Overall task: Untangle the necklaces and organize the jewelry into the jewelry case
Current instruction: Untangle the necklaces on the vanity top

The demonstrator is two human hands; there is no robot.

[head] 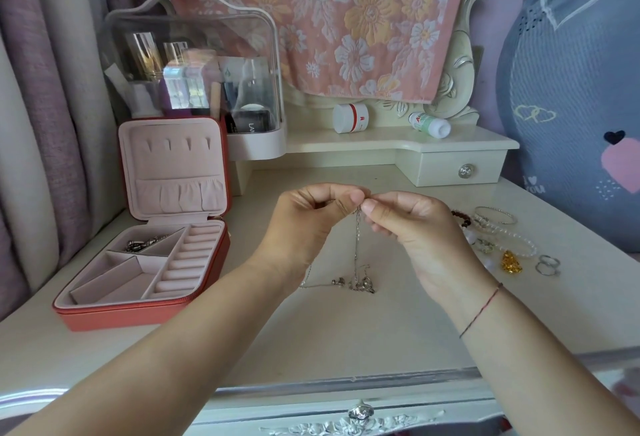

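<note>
Hands: We hold our left hand (311, 224) and right hand (412, 227) up close together over the table (346, 331). Both pinch the top of the chain (356, 248) with thumb and fingers.
Chain: It hangs down from our fingers. Its low end lies in a small silver tangle on the table.
Case: The red case (138, 314) sits open on the left of the table, lid standing up. Some silver bits (142, 244) lie in its back left part.
Right side: Bracelets (498, 224), a gold charm (510, 262) and rings (548, 265) lie on the table near our right hand.
Table: It is cream white.
Shelf: The low shelf (381, 141) at the back holds a jar (350, 118), a bottle (431, 125) lying down and a clear box (194, 72) of makeup.
Room: A pink flower towel (329, 20) hangs behind. A curtain (41, 106) is on the left and a blue pillow (571, 89) with hearts on the right.
</note>
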